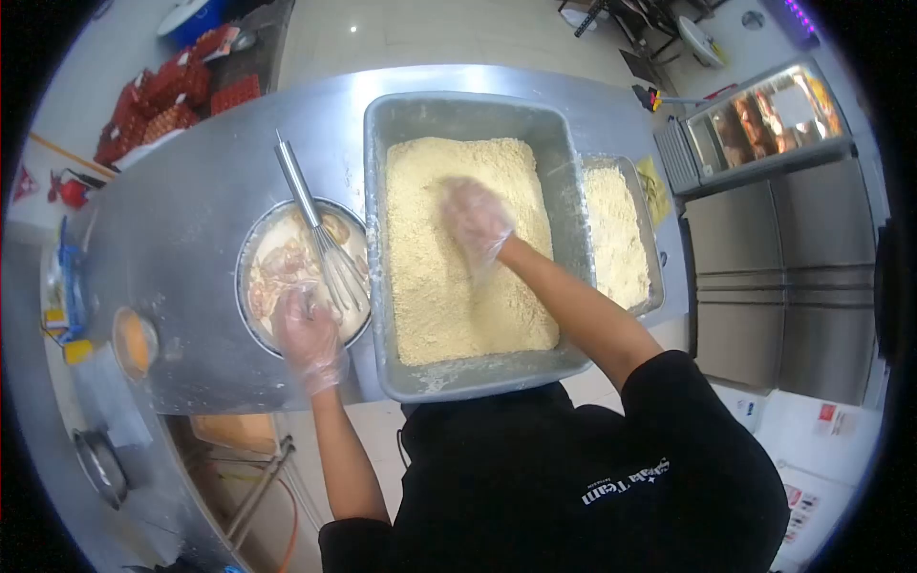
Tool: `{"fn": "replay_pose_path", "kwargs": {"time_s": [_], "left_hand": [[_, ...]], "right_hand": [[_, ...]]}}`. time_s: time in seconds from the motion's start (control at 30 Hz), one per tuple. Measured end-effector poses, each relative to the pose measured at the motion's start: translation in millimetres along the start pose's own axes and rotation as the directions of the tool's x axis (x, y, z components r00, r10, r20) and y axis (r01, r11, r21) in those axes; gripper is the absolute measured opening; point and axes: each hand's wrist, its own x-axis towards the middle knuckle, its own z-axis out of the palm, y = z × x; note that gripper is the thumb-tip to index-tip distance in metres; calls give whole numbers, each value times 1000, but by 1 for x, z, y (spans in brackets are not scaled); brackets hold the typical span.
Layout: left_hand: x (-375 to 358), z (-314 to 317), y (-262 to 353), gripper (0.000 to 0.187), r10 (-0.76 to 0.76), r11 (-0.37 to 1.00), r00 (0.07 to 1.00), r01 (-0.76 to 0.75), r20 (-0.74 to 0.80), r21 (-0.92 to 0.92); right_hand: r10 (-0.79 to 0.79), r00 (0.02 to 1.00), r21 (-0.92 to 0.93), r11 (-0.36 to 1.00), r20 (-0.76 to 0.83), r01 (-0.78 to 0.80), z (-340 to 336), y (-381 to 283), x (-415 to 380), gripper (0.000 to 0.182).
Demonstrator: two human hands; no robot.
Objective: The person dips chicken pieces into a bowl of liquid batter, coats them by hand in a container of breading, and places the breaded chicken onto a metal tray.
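My left hand, in a clear plastic glove, is at the near side of a round metal bowl. Its fingers are curled among pale raw meat pieces in a milky batter; what they hold is hidden. A wire whisk leans in the same bowl, handle resting over the far rim. My right hand, gloved too and smeared by motion, is over the yellowish flour that fills a deep grey tub.
Right of the tub lies a metal tray of paler flour. A small bowl of orange powder stands at the steel table's left. Red mesh sacks are beyond the far left edge, and a lit display case stands at right.
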Motion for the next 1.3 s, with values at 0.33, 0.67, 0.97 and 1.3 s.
{"fn": "replay_pose_path", "kwargs": {"time_s": [0.33, 0.67, 0.97, 1.3], "left_hand": [[-3, 3, -21, 28, 138, 989, 990, -136, -28, 50], [-5, 5, -18, 32, 161, 985, 981, -167, -104, -49], [-4, 1, -9, 34, 216, 971, 971, -203, -105, 126], [-6, 4, -16, 41, 64, 996, 995, -59, -74, 67]], "right_hand": [[469, 867, 635, 622, 167, -459, -19, 30, -46, 69], [-12, 999, 719, 694, 39, -20, -113, -37, -94, 52], [168, 975, -207, 969, 147, -136, -3, -60, -51, 64], [3, 999, -252, 968, -53, -16, 26, -34, -57, 82]]}}
